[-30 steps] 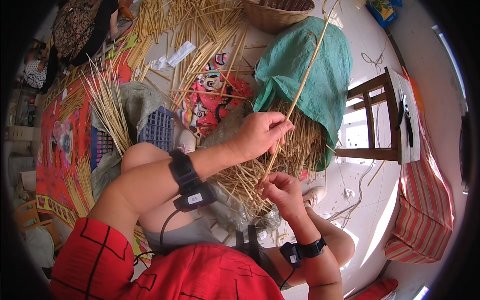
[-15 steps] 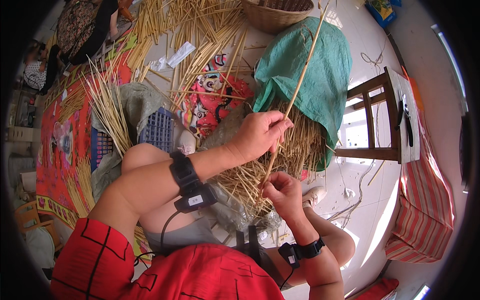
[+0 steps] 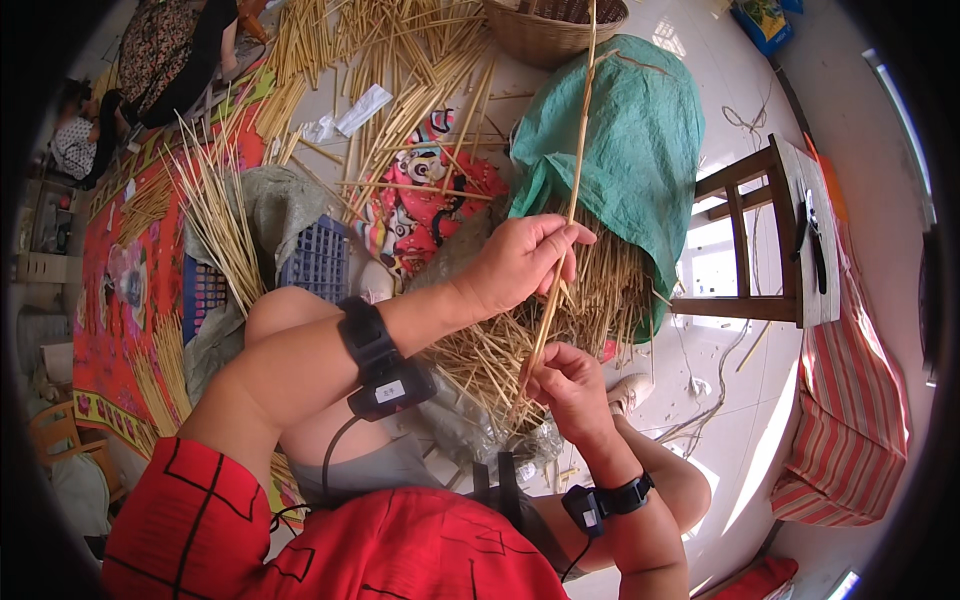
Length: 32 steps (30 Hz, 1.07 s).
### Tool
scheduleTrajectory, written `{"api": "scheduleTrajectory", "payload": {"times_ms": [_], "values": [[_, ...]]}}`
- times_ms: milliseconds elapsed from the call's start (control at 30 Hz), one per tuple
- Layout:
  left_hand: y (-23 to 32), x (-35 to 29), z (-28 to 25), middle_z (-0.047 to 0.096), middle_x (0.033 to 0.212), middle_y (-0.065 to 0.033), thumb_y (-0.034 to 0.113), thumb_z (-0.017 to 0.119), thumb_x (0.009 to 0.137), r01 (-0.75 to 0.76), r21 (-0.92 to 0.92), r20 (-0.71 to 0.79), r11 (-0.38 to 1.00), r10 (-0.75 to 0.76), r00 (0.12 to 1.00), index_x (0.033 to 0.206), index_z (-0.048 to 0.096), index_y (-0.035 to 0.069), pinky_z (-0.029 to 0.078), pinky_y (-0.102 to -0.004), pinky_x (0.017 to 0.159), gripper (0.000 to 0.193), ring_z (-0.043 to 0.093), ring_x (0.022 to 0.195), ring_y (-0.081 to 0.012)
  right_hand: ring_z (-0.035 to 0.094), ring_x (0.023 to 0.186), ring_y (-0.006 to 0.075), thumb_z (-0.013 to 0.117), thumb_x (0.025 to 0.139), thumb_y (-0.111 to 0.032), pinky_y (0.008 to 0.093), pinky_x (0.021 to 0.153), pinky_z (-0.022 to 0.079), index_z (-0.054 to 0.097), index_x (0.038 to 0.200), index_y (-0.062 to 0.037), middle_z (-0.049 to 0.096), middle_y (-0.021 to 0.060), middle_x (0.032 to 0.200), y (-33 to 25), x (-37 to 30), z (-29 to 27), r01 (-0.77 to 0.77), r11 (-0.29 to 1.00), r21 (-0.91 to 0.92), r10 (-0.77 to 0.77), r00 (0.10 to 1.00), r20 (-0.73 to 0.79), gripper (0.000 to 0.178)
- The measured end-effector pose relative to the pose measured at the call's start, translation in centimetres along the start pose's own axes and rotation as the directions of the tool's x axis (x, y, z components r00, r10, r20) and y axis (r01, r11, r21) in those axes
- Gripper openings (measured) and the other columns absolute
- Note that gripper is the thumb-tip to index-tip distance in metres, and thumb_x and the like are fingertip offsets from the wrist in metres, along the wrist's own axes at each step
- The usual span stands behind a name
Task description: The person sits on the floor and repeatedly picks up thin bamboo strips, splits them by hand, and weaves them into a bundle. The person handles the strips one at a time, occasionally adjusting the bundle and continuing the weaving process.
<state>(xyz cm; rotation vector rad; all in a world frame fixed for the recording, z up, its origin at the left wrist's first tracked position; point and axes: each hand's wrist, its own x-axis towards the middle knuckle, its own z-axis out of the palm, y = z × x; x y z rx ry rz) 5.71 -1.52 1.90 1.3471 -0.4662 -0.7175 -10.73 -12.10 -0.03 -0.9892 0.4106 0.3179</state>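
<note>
A long, thin straw-coloured stalk (image 3: 581,140) runs from between my hands up past the top of the view. My left hand (image 3: 518,262) is closed around it partway down, thumb and fingers pinching. Lower down, my right hand (image 3: 572,392) pinches the stalk near its bottom end, fingers curled. Short split strips stick out from the stalk between the two hands. Beneath and beyond them, a heap of dry stalks (image 3: 612,268) spills out of a green woven sack (image 3: 615,120).
A blue plastic crate (image 3: 318,258) with upright pale stalks (image 3: 222,225) stands at the left on a red patterned mat (image 3: 105,330). Loose stalks (image 3: 360,40) and a wicker basket (image 3: 550,35) lie at the far side. A wooden stool (image 3: 790,240) is on the right.
The stalk's upper part has swung left and stands more upright. My right hand's fingers have shifted slightly and opened a little at the stalk's lower end. My left hand has barely moved.
</note>
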Motion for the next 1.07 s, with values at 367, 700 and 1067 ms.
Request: {"api": "scheduleTrajectory", "payload": {"times_ms": [367, 700, 1067], "values": [[0.1, 0.1, -0.2, 0.060, 0.078, -0.0010, 0.025, 0.037, 0.102, 0.092, -0.219, 0.103, 0.971, -0.071, 0.992, 0.115, 0.055, -0.002, 0.035, -0.0151, 0.052, 0.035, 0.042, 0.055, -0.0014, 0.048, 0.061, 0.0074, 0.058, 0.087, -0.017, 0.0196, 0.053, 0.035, 0.058, 0.089, -0.0037, 0.060, 0.0035, 0.078, 0.0, -0.1, -0.1, -0.046, 0.991, 0.129, 0.024, 0.987, 0.162, 0.014], [0.5, 0.4, -0.7, 0.064, 0.082, -0.0059, 0.027, 0.039, 0.101, 0.217, -0.508, 0.299, 0.834, -0.066, 0.952, 0.118, 0.054, 0.000, 0.032, -0.0147, 0.052, 0.035, 0.039, 0.055, -0.0019, 0.051, 0.056, 0.0132, 0.061, 0.084, -0.016, 0.0258, 0.049, 0.039, 0.057, 0.082, -0.0021, 0.056, 0.0040, 0.067, 0.7, 0.3, -0.8, -0.204, 0.935, -0.290, 0.234, 0.970, 0.071, 0.015], [-0.6, -0.3, -0.5, 0.063, 0.081, -0.0055, 0.028, 0.038, 0.101, 0.213, -0.280, 0.254, 0.936, -0.142, 0.957, 0.114, 0.056, 0.000, 0.033, -0.0157, 0.051, 0.036, 0.040, 0.055, -0.0022, 0.065, 0.067, 0.0219, 0.064, 0.086, -0.013, 0.0311, 0.064, 0.051, 0.066, 0.092, -0.0023, 0.067, 0.0124, 0.081, 0.2, 1.1, -1.8, -0.073, 0.632, -0.771, -0.065, 0.987, -0.146, 0.013]]}}
